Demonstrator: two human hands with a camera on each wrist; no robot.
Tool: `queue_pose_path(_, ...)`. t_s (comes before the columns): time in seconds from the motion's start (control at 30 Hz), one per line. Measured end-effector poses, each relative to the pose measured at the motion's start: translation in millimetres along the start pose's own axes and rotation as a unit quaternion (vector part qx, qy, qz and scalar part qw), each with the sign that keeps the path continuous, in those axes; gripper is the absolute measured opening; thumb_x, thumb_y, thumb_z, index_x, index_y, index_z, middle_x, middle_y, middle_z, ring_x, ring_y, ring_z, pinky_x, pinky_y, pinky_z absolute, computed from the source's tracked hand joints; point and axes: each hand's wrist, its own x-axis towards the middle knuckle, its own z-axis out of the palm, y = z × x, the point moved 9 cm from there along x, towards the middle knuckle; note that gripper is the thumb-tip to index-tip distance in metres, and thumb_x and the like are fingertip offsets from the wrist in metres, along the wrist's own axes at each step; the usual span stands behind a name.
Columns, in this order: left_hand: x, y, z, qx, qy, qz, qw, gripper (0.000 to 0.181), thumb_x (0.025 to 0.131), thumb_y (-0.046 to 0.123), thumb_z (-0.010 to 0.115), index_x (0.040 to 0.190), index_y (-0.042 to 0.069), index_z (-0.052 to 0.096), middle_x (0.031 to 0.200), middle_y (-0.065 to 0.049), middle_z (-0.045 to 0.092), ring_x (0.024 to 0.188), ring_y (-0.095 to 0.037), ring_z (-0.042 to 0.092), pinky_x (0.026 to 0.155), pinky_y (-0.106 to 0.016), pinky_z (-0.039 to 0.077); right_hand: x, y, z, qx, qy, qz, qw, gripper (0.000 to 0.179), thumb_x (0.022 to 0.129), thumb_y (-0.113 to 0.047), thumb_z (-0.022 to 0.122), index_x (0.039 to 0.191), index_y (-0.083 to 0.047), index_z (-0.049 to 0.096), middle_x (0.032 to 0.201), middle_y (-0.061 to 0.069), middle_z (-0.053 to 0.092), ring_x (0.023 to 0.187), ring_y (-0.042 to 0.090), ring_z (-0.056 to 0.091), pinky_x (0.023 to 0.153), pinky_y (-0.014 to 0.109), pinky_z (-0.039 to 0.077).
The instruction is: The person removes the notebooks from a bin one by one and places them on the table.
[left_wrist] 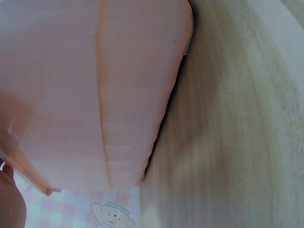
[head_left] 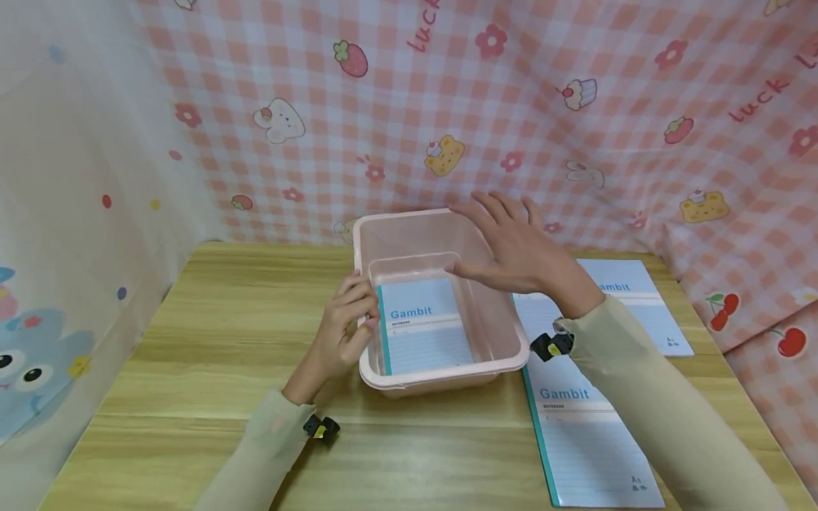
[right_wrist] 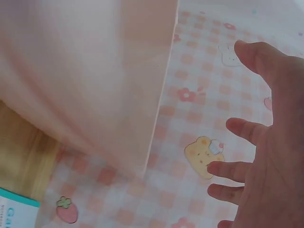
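Note:
A pale pink plastic basin (head_left: pixel 409 238) stands on the table, with a light blue Gambit notebook (head_left: pixel 424 337) lying flat inside. My left hand (head_left: pixel 341 326) grips the basin's left rim, fingers curled over the edge. In the left wrist view the basin's outer wall (left_wrist: pixel 137 71) fills much of the picture, and part of that hand (left_wrist: pixel 12 204) shows at the lower left. Over the basin's right side, my right hand (head_left: pixel 511 248) is raised with spread fingers and holds nothing. The right wrist view shows this hand (right_wrist: pixel 270 161) apart from the basin wall (right_wrist: pixel 104 71).
Right of the basin lie more Gambit notebooks: one near the front (head_left: pixel 594 440), one at the back right (head_left: pixel 652 312), and another partly hidden by the right arm. The wooden table (head_left: pixel 192 369) meets a pink checked cloth (head_left: pixel 396 106) behind.

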Motion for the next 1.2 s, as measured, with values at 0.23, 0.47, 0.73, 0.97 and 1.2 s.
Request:
queue_pose_path(0.23, 2.0, 1.0, 0.8, -0.001, 0.0, 0.0, 1.0, 0.018, 0.082, 0.009, 0.046, 0.066, 0.008, 0.052, 0.076, -0.005, 0.052, 0.092, -0.026, 0.049, 0.113, -0.066, 0.028, 18.2, -11, 4, 0.004, -0.049, 0.001, 0.9988, 0.086, 0.088, -0.068, 0.059, 0.159, -0.03, 0.029, 0.166, 0.007, 0.027, 0.153, 0.037, 0.02, 0.119, 0.065, 0.01)
queue_pose_path(0.47, 1.4, 1.5, 1.0, 0.0, 0.001, -0.006, 1.0, 0.016, 0.08, 0.008, 0.046, 0.066, 0.009, 0.052, 0.076, -0.005, 0.052, 0.093, -0.026, 0.05, 0.119, -0.053, 0.029, 32.6, -20, 30, -0.001, -0.102, 0.031, 0.9943, 0.093, 0.084, -0.077, 0.055, 0.161, -0.034, 0.024, 0.165, 0.006, 0.029, 0.153, 0.035, 0.021, 0.12, 0.066, 0.01)
queue_pose_path(0.73, 0.0, 0.0, 1.6, 0.0, -0.003, -0.011, 0.9999, 0.016, 0.081, 0.008, 0.047, 0.066, 0.009, 0.052, 0.078, -0.005, 0.052, 0.094, -0.025, 0.049, 0.116, -0.057, 0.03, 45.9, -32, 60, -0.003, -0.145, 0.044, 0.9884, 0.097, 0.084, -0.079, 0.053, 0.162, -0.033, 0.018, 0.166, 0.007, 0.027, 0.155, 0.036, 0.019, 0.119, 0.068, 0.016)
queue_pose_path(0.97, 0.1, -1.5, 1.0, -0.002, -0.006, -0.02, 0.9998, 0.016, 0.08, 0.008, 0.047, 0.066, 0.007, 0.053, 0.078, -0.004, 0.052, 0.095, -0.024, 0.05, 0.113, -0.064, 0.029, 63.6, -36, 83, -0.018, -0.18, 0.052, 0.9821, 0.1, 0.084, -0.081, 0.053, 0.163, -0.033, 0.014, 0.169, 0.008, 0.021, 0.157, 0.037, 0.017, 0.119, 0.071, 0.016)
queue_pose_path(1.2, 0.2, 0.8, -0.1, -0.001, 0.0, -0.011, 0.9999, 0.016, 0.08, 0.008, 0.047, 0.065, 0.006, 0.053, 0.077, -0.004, 0.052, 0.093, -0.025, 0.05, 0.116, -0.059, 0.029, 72.5, -42, 113, -0.014, -0.222, 0.042, 0.974, 0.101, 0.085, -0.078, 0.055, 0.164, -0.029, 0.016, 0.169, 0.011, 0.02, 0.158, 0.036, 0.015, 0.121, 0.069, 0.016)
